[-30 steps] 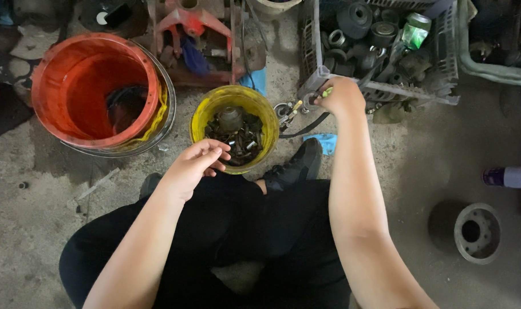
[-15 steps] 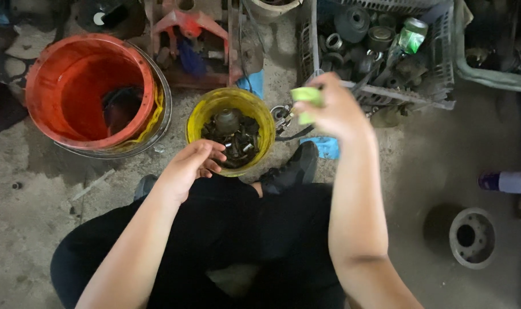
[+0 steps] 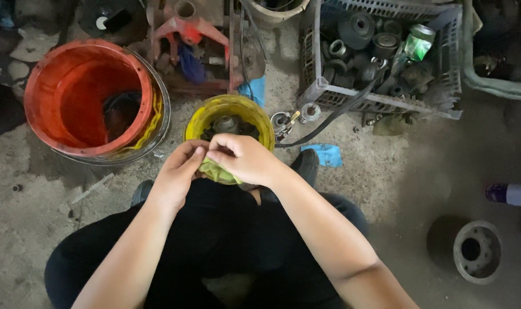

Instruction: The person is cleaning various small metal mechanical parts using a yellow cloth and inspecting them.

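1. Two hands meet over the lap: the left hand (image 3: 177, 174) and right hand (image 3: 243, 157) both pinch a small yellow-green piece (image 3: 217, 170) between their fingertips.
2. The piece sits between the hands, right hand over it from the far side.
3. Just beyond lies the yellow tub (image 3: 229, 109) of dark metal parts.
4. Farther left stands the orange bucket (image 3: 83, 94); far right, the grey crate (image 3: 386, 51).
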